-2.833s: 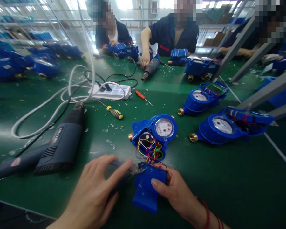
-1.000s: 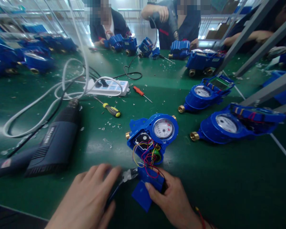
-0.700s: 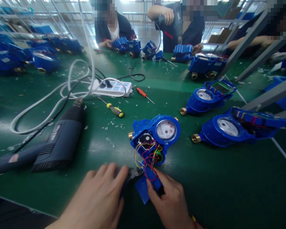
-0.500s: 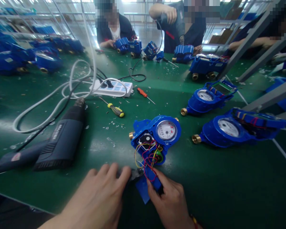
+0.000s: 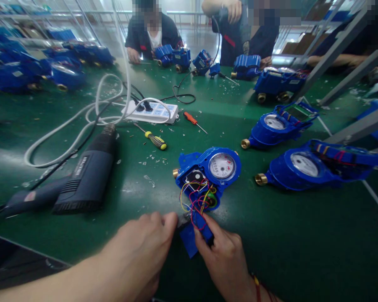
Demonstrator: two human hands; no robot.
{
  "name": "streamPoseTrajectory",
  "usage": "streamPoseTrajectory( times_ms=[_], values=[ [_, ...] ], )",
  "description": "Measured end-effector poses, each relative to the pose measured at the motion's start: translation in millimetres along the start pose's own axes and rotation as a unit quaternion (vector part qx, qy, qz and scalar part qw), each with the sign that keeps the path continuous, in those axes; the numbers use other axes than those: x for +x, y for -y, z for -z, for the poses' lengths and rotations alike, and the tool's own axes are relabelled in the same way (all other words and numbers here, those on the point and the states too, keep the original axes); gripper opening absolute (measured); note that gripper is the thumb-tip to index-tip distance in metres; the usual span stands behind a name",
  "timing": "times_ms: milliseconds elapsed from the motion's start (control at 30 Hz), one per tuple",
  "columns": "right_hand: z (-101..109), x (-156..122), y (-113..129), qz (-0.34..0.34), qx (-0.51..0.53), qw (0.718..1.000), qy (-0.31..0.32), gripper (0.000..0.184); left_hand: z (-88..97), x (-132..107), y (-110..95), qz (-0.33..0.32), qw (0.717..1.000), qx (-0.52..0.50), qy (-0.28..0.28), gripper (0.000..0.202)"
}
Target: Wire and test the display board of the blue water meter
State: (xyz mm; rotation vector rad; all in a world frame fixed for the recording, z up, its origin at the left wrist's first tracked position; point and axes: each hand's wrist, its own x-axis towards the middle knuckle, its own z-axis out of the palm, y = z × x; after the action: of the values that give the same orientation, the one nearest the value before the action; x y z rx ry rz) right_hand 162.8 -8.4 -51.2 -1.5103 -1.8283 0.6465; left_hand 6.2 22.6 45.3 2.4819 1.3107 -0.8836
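Note:
An opened blue water meter (image 5: 212,170) with a round white dial lies on the green table (image 5: 302,235) in front of me. Coloured wires (image 5: 197,201) spill from its open housing toward me. My right hand (image 5: 223,256) pinches the meter's detached blue cover (image 5: 193,237), which hangs on those wires. My left hand (image 5: 145,256) is closed round a small pair of cutters (image 5: 183,219). Only the metal jaws show past my fingers, right beside the wires and the cover.
A dark heat gun (image 5: 88,176) lies at left with white cables (image 5: 82,121) and a power strip (image 5: 154,112). A yellow-handled screwdriver (image 5: 156,141) and a red one (image 5: 192,119) lie behind. Two more meters (image 5: 280,128) (image 5: 311,165) rest at right. Other people work across the table.
My hands and the cover have drawn closer to the meter. The cutter jaws now sit against the wires. Across the table a person has lifted a tool.

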Motion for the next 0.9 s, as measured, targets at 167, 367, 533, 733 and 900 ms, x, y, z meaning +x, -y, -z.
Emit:
streamPoseTrajectory(
  times_ms=[167, 367, 533, 733, 900],
  values=[
    [1.8, 3.8, 2.9, -0.002, -0.01, 1.0, 0.004, 0.031, -4.3, 2.3, -1.0, -0.024, 0.999, 0.036, -0.012, 0.05],
    [5.3, 5.1, 3.3, -0.002, -0.001, 1.0, 0.013, 0.027, -9.7, -6.6, 18.7, -0.008, 0.996, -0.088, -0.016, 0.054],
    [2.2, 4.3, 1.1, 0.01, -0.002, 1.0, 0.002, 0.027, -28.8, -16.2, 29.1, 0.065, 0.993, -0.031, -0.09, 0.049],
    [7.4, 9.3, 6.3, -0.082, 0.055, 0.995, 0.034, 0.024, -25.1, -14.5, 17.2, 0.049, 0.987, -0.094, -0.124, 0.049],
    [18.4, 18.1, 10.4, -0.197, 0.236, 0.944, 0.12, 0.014, -21.7, -5.3, 20.0, 0.024, 0.98, -0.063, -0.188, 0.053]
  ],
)
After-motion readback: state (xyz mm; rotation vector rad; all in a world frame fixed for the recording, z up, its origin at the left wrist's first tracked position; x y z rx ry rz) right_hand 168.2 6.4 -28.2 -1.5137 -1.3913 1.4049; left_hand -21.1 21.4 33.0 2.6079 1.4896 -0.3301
